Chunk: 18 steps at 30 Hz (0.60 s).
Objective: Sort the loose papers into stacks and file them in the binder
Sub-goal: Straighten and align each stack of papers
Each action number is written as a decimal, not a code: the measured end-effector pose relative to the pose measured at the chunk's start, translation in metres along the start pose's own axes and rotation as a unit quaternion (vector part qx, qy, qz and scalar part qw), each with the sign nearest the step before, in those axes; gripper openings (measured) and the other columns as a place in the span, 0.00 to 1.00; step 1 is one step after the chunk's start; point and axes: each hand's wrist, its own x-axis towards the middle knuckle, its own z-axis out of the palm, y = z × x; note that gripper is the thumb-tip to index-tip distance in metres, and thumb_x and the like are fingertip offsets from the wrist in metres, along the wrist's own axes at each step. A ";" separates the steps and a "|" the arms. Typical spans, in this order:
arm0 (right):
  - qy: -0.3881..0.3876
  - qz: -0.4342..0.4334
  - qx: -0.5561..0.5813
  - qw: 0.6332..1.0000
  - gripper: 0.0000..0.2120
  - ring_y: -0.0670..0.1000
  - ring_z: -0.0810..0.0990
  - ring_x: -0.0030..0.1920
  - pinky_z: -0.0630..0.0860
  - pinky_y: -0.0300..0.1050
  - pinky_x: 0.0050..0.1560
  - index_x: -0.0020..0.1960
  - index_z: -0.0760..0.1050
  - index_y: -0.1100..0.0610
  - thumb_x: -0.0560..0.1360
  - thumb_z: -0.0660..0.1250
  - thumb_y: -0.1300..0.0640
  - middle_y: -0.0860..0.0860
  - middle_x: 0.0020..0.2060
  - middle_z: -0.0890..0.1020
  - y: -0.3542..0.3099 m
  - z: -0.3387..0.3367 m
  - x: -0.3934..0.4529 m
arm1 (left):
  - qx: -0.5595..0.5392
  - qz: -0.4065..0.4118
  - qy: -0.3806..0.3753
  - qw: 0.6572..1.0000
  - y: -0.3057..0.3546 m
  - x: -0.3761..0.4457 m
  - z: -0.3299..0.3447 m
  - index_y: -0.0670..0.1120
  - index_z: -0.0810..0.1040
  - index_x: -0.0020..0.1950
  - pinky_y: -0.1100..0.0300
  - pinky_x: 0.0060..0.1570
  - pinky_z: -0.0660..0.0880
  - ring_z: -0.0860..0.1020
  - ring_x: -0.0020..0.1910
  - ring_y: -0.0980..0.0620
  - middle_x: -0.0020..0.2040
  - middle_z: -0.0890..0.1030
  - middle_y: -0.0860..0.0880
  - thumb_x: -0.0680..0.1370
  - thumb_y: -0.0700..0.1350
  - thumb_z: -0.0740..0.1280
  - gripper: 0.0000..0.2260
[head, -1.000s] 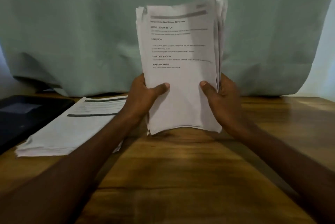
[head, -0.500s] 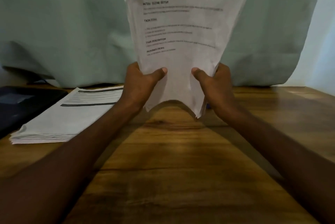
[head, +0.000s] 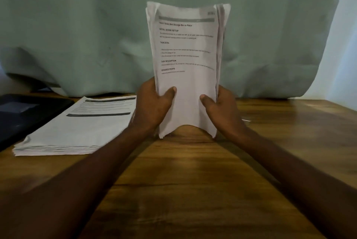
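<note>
A pale green cloth [head: 77, 26] is hanging as a backdrop across the far side of the scene, bunching in folds where it is meeting the wooden table [head: 193, 190]. The table is filling the lower half of the view, its grain running left to right.

At the far left a dark flat thing is lying on the table, probably the binder [head: 25, 117], though the view there is too dim to be sure. Just beside it, to its right, a flat stack of papers [head: 77, 132] is resting on the wood, printed side up, with two dark header bars showing because the upper sheets are sitting slightly offset.

In the middle, a second bundle, the held stack [head: 186, 76], is standing upright with its printed face turned toward the camera. Its two bottom corners are sitting at or just above the tabletop, and the bottom edge is bowing upward between them. The top edges of the sheets are lying unevenly.

The left hand [head: 154, 107] is gripping the held stack's left edge, thumb pressing on the front page and fingers curling behind. The right hand [head: 222, 109] is gripping the right edge in the same way, thumb lying across the front. Both forearms are reaching in from the bottom corners.
</note>
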 end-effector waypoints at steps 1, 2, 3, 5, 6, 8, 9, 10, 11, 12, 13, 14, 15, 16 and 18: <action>0.015 -0.011 0.016 1.000 0.17 0.41 0.80 0.52 0.75 0.23 0.45 0.70 0.75 0.58 0.82 0.64 0.61 0.44 0.55 0.80 -0.002 0.000 -0.001 | -0.002 0.013 0.012 1.000 0.002 0.001 -0.001 0.49 0.80 0.65 0.69 0.47 0.80 0.82 0.50 0.65 0.52 0.82 0.59 0.79 0.44 0.72 0.14; 0.027 -0.028 0.028 0.999 0.16 0.37 0.80 0.51 0.75 0.24 0.46 0.70 0.74 0.58 0.83 0.64 0.61 0.44 0.55 0.80 -0.004 -0.001 -0.002 | -0.008 0.021 0.020 1.000 0.005 0.003 -0.003 0.49 0.80 0.65 0.68 0.48 0.81 0.83 0.51 0.62 0.53 0.83 0.57 0.80 0.44 0.72 0.14; 0.034 -0.046 0.033 0.998 0.16 0.34 0.79 0.50 0.76 0.25 0.48 0.70 0.74 0.57 0.83 0.64 0.61 0.44 0.55 0.80 -0.005 -0.002 -0.001 | -0.011 0.022 0.022 0.999 0.005 0.006 -0.004 0.49 0.80 0.64 0.67 0.48 0.81 0.83 0.51 0.61 0.53 0.84 0.55 0.80 0.45 0.72 0.13; 0.023 -0.049 0.017 0.998 0.16 0.33 0.79 0.51 0.75 0.25 0.48 0.70 0.75 0.56 0.83 0.63 0.61 0.42 0.54 0.81 -0.003 -0.003 0.002 | 0.015 -0.003 0.001 1.000 0.002 0.012 -0.005 0.45 0.81 0.65 0.64 0.48 0.81 0.84 0.53 0.56 0.55 0.84 0.52 0.79 0.47 0.73 0.15; -0.003 -0.021 0.009 1.000 0.16 0.36 0.80 0.52 0.74 0.25 0.46 0.70 0.75 0.55 0.83 0.63 0.60 0.41 0.52 0.81 0.000 -0.002 0.004 | 0.048 -0.021 -0.016 0.998 -0.002 0.013 -0.006 0.43 0.81 0.65 0.62 0.49 0.81 0.84 0.53 0.53 0.55 0.83 0.50 0.79 0.48 0.73 0.17; -0.061 0.052 0.020 0.997 0.15 0.43 0.81 0.53 0.73 0.27 0.43 0.70 0.75 0.55 0.84 0.63 0.57 0.40 0.49 0.80 0.006 -0.003 0.006 | 0.101 -0.041 -0.038 0.993 -0.008 0.013 -0.008 0.41 0.80 0.65 0.63 0.46 0.79 0.82 0.52 0.50 0.55 0.82 0.49 0.78 0.49 0.74 0.19; -0.067 0.062 0.022 0.996 0.15 0.46 0.82 0.54 0.74 0.29 0.44 0.70 0.76 0.56 0.84 0.63 0.56 0.42 0.50 0.81 0.008 -0.005 0.006 | 0.105 -0.042 -0.036 0.993 -0.007 0.013 -0.010 0.40 0.80 0.65 0.67 0.42 0.77 0.82 0.51 0.52 0.53 0.81 0.50 0.78 0.48 0.74 0.19; -0.060 0.053 0.016 0.997 0.15 0.48 0.82 0.55 0.75 0.32 0.47 0.70 0.76 0.56 0.84 0.63 0.55 0.44 0.52 0.82 0.008 -0.007 0.006 | 0.098 -0.037 -0.024 0.994 -0.004 0.013 -0.011 0.40 0.80 0.65 0.70 0.40 0.76 0.81 0.50 0.53 0.52 0.80 0.51 0.78 0.48 0.74 0.19; -0.043 0.031 0.012 0.999 0.15 0.46 0.82 0.55 0.75 0.33 0.48 0.70 0.76 0.57 0.84 0.63 0.55 0.45 0.54 0.82 0.006 -0.008 0.005 | 0.088 -0.027 -0.009 0.996 0.001 0.013 -0.012 0.40 0.81 0.65 0.71 0.41 0.76 0.81 0.50 0.53 0.52 0.81 0.51 0.78 0.48 0.74 0.19; -0.020 0.001 0.013 1.000 0.15 0.43 0.81 0.54 0.75 0.32 0.49 0.69 0.76 0.57 0.84 0.63 0.56 0.45 0.54 0.82 0.002 -0.008 0.004 | 0.075 -0.010 0.006 0.997 0.005 0.013 -0.013 0.41 0.81 0.65 0.69 0.43 0.78 0.82 0.50 0.53 0.52 0.81 0.51 0.78 0.48 0.74 0.18; 0.006 -0.027 0.010 1.000 0.15 0.38 0.81 0.52 0.74 0.29 0.49 0.69 0.77 0.57 0.84 0.63 0.57 0.45 0.54 0.82 -0.001 -0.007 0.004 | 0.060 0.004 0.014 0.998 0.009 0.014 -0.012 0.42 0.81 0.65 0.65 0.46 0.79 0.83 0.51 0.52 0.54 0.83 0.51 0.78 0.48 0.74 0.17; 0.023 -0.049 0.007 0.999 0.14 0.34 0.80 0.50 0.74 0.26 0.48 0.68 0.77 0.56 0.84 0.63 0.57 0.44 0.53 0.82 -0.002 -0.005 0.004 | 0.049 0.012 0.015 0.999 0.011 0.014 -0.009 0.43 0.81 0.65 0.62 0.47 0.80 0.83 0.51 0.52 0.55 0.83 0.50 0.78 0.48 0.74 0.17; 0.024 -0.050 0.003 0.998 0.14 0.33 0.80 0.49 0.73 0.25 0.47 0.68 0.77 0.56 0.84 0.63 0.57 0.44 0.52 0.81 -0.002 -0.001 0.004 | 0.051 0.008 0.011 0.999 0.009 0.014 -0.006 0.42 0.81 0.65 0.60 0.48 0.81 0.84 0.51 0.52 0.55 0.84 0.50 0.78 0.47 0.74 0.17; 0.005 -0.027 -0.005 1.000 0.15 0.35 0.80 0.49 0.73 0.25 0.45 0.69 0.77 0.56 0.84 0.63 0.57 0.44 0.52 0.81 -0.001 0.003 0.002 | 0.074 -0.004 0.000 0.997 0.004 0.013 -0.004 0.41 0.82 0.64 0.59 0.47 0.81 0.84 0.51 0.51 0.54 0.83 0.50 0.78 0.47 0.73 0.17; -0.061 0.051 -0.023 0.997 0.16 0.44 0.80 0.52 0.73 0.30 0.43 0.70 0.76 0.56 0.84 0.62 0.55 0.45 0.52 0.80 0.007 0.006 0.000 | 0.160 -0.033 -0.044 0.986 -0.009 0.009 -0.001 0.39 0.81 0.63 0.56 0.45 0.81 0.83 0.50 0.48 0.53 0.83 0.49 0.78 0.49 0.73 0.17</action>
